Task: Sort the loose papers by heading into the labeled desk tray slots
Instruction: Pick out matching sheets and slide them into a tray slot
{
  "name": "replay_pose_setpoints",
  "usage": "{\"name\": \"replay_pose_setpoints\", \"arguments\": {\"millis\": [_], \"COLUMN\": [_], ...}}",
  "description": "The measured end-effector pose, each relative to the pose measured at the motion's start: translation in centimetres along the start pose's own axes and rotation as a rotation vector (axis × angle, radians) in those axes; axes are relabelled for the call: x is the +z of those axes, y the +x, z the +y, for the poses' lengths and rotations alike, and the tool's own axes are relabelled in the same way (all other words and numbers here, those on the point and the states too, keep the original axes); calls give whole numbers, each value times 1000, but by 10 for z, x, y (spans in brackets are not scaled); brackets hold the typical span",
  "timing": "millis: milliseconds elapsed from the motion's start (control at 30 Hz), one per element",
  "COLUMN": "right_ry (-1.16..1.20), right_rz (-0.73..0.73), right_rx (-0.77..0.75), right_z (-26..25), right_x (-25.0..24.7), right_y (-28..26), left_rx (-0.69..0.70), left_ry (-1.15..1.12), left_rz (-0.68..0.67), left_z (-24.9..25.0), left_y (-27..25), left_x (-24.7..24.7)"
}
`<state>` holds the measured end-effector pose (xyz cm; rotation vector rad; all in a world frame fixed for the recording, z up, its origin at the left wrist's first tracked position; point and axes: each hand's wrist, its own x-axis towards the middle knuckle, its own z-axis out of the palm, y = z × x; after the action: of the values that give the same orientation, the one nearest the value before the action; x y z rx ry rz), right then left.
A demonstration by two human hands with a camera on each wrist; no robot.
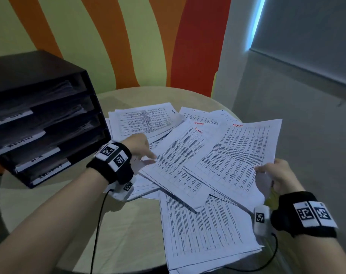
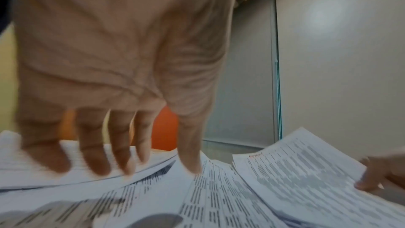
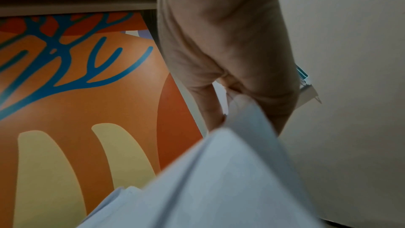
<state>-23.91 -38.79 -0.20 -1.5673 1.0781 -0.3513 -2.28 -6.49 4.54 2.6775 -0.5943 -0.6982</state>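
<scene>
While the right hand pinches the near edge of a printed sheet headed ADMIN in red, thumb on top and fingers curled beneath, I note that sheet is lifted clear of the pile at its near end. From the right wrist view I see several blank undersides fanned below the grip; how many sheets are held I cannot tell. The left hand is spread, fingers straight and slightly apart, tips resting on the loose papers, thumb touching a second sheet marked ADMIN just beside the held one. It grips nothing. Beyond the left fingers lies a thicker stack of papers; beneath both hands more sheets overlap at varied angles across the round counter. Outward to the left of the left hand stands the black desk tray, four slots with white labels on their front edges, papers visible inside. Label text is too blurred to read fully. A striped wall stands behind.
</scene>
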Motion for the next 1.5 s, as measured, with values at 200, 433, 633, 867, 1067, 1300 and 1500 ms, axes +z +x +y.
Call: {"name": "replay_pose_setpoints", "arguments": {"millis": [200, 433, 633, 867, 1067, 1300, 1500], "right_ry": [10, 31, 48, 65, 109, 300, 437], "right_rz": [0, -8, -19, 28, 83, -137, -278], "right_rx": [3, -31, -28, -14, -15, -66, -104], "right_z": [-3, -3, -3, 0, -2, -22, -38], "right_x": [-6, -10, -9, -16, -19, -8, 13], "right_y": [-3, -7, -7, -2, -3, -26, -46], "left_rx": [144, 26, 54, 218, 174, 215, 168], "left_ry": [-119, 207, 62, -357, -1023, -982, -850], "left_rz": [170, 102, 151, 443, 689, 492, 306], "left_z": [35, 61, 62, 61, 51, 72, 104], "left_y": [21, 37, 44, 33, -6, -29, -13], "left_x": [24, 41, 47, 31, -22, -18, 30]}}
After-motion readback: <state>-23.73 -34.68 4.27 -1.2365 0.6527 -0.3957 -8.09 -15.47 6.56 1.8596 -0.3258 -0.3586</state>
